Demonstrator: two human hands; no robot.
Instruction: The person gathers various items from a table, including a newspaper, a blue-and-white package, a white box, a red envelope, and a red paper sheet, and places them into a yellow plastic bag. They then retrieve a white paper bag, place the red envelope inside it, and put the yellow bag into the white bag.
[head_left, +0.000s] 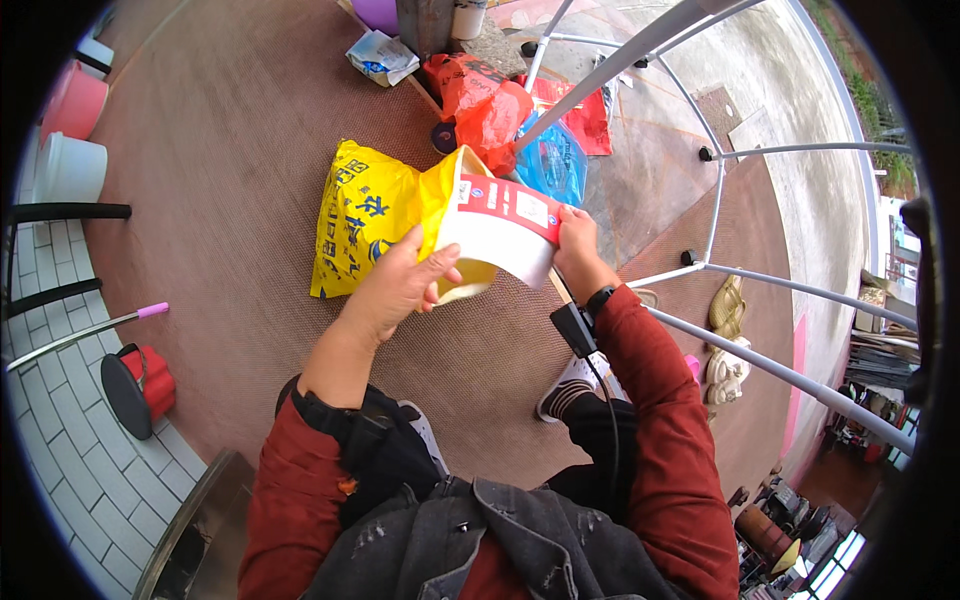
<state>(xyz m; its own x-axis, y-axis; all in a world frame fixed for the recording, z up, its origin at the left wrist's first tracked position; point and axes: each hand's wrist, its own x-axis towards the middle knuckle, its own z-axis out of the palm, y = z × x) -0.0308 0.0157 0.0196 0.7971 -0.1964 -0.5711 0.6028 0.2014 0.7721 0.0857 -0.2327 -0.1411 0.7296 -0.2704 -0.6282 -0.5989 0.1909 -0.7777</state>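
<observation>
A yellow plastic bag (367, 199) with dark blue printing stands before me on the brown mat, its mouth turned toward the right. My left hand (394, 281) grips the lower edge of that mouth, thumb outermost. Across the opening lies a bent sheet (499, 240), white with a red band that bears writing and a printed code. My right hand (581, 236) pinches its right edge. The sheet's left edge meets the bag's mouth; I cannot tell whether it reaches inside. The bag's contents are hidden.
Beyond the bag lie a red plastic bag (484, 101), a blue plastic bag (553, 165) and a small printed packet (382, 58). A white tubular frame on casters (615, 79) rises at right, near sandals (727, 307). A red stool (155, 382) and buckets (71, 169) line the left.
</observation>
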